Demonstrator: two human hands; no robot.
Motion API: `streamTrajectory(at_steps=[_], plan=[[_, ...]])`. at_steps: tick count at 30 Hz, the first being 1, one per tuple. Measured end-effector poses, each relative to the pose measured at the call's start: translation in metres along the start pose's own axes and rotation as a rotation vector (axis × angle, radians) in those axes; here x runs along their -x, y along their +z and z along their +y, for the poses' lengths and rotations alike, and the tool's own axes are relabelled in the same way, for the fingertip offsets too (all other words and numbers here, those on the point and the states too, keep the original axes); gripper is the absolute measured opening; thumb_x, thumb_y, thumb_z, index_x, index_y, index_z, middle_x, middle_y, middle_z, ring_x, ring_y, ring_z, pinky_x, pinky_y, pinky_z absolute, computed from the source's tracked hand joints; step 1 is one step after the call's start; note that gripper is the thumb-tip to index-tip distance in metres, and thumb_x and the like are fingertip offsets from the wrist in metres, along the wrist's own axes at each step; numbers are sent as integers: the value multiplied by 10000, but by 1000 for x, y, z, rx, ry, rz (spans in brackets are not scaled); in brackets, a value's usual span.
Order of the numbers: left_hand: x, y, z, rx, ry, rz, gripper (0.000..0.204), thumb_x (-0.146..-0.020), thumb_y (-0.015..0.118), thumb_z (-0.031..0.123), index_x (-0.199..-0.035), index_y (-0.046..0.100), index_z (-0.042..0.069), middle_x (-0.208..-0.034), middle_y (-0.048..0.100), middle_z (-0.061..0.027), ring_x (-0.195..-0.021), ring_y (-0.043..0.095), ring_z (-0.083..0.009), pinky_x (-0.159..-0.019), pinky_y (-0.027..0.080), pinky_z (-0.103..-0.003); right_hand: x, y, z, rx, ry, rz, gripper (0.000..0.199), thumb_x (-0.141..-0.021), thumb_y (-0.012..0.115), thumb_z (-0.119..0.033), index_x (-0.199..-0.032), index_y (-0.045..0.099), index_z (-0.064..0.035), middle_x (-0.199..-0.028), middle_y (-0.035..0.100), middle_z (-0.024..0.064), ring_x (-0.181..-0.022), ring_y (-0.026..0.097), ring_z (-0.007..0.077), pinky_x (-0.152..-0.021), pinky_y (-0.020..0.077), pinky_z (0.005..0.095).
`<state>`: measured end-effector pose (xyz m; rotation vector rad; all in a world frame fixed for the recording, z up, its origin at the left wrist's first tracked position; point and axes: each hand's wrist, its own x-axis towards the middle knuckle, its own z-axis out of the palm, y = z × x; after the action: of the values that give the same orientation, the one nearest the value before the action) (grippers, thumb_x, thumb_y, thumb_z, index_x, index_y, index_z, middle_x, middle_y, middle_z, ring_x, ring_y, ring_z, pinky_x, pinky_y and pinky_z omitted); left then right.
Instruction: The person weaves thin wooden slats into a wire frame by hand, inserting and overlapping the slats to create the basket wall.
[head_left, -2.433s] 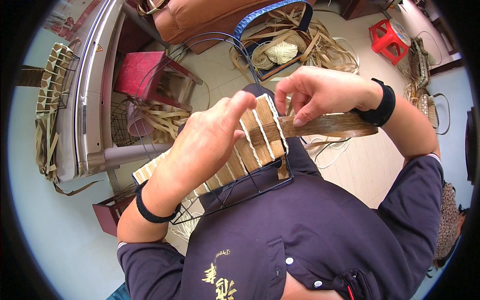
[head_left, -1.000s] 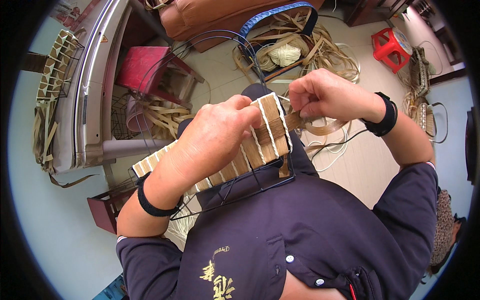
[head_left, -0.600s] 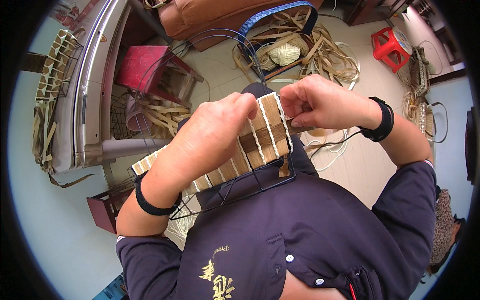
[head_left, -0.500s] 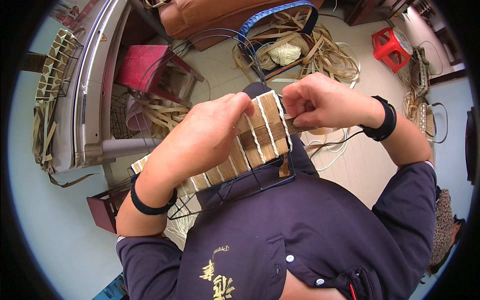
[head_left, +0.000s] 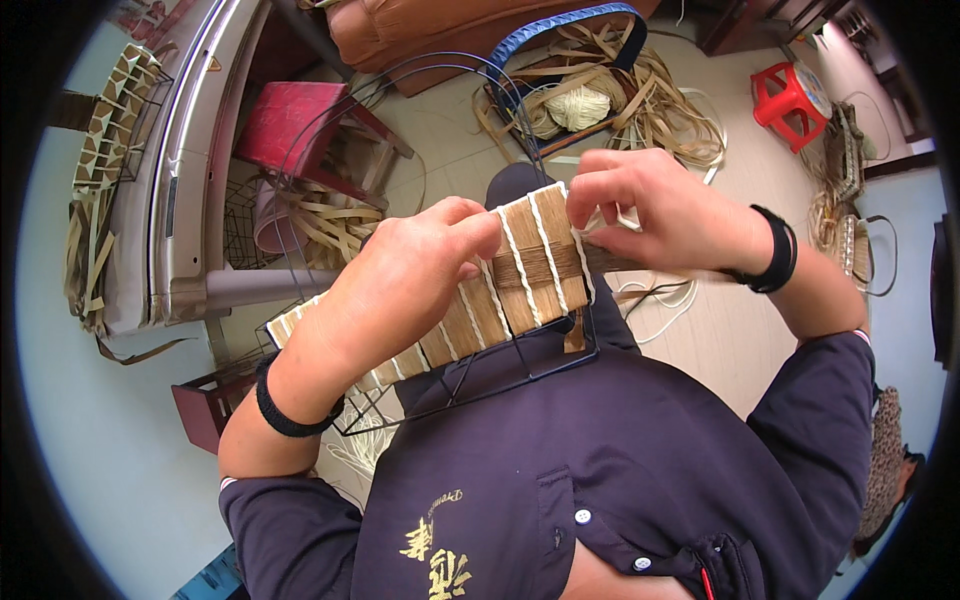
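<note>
A long basket (head_left: 548, 215) with a black wire frame lies across my lap, its upper face covered in tan flat strips crossed by white twisted cords. My left hand (head_left: 405, 270) is closed over the middle of it, fingertips bent over the strips. At the basket's right end my right hand (head_left: 660, 205) is curled, its fingertips close to the outermost white cord (head_left: 583, 262). A dark brown strip (head_left: 640, 265) runs from the woven band out beneath this hand, which seems to grip it; the exact hold is partly hidden. Thin wire handles (head_left: 430, 58) arch up beyond the basket.
Beyond my knees lie a heap of tan strips (head_left: 655, 90), a ball of cream cord (head_left: 578, 106) and a blue wrapped handle (head_left: 570, 20). A red stool (head_left: 790, 105) stands far right, a worn red stool (head_left: 290, 125) far left beside a grey machine (head_left: 170, 190).
My left hand has slid slightly left and down over the basket, uncovering more brown band. My right fingers have lifted and spread a little from the thumb near the basket's end.
</note>
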<state>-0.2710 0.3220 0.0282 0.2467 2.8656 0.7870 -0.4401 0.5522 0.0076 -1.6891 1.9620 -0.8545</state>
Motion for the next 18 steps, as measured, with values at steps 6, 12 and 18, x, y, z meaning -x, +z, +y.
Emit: streamTrajectory(at_steps=[6,12,18], plan=[[3,1,-1,29,62,79,259,-809,738,-42,-1039,656,44,-1165,679,-134,-936,713,-369,-802,596,-420,-2,9,-17,275,-339,-4,549,-721,853,-221,-1256,732,-236,-1270,578,95,-1212,543,330,-1039,424,501],[3,2,1,-71,110,31,233,-833,660,-58,-1039,645,50,-1281,644,-177,-987,712,-386,-826,599,-428,-5,12,-22,399,-374,-34,626,-664,877,-270,-1267,710,-246,-1497,471,117,-1381,442,344,-1144,365,549],[8,9,3,-259,203,64,239,-874,590,-18,-1108,609,28,-1369,580,-228,-1106,676,-405,-922,590,-432,0,15,-18,354,-334,-28,664,-695,866,-241,-1321,646,-209,-1385,523,151,-1252,533,342,-1056,442,495]])
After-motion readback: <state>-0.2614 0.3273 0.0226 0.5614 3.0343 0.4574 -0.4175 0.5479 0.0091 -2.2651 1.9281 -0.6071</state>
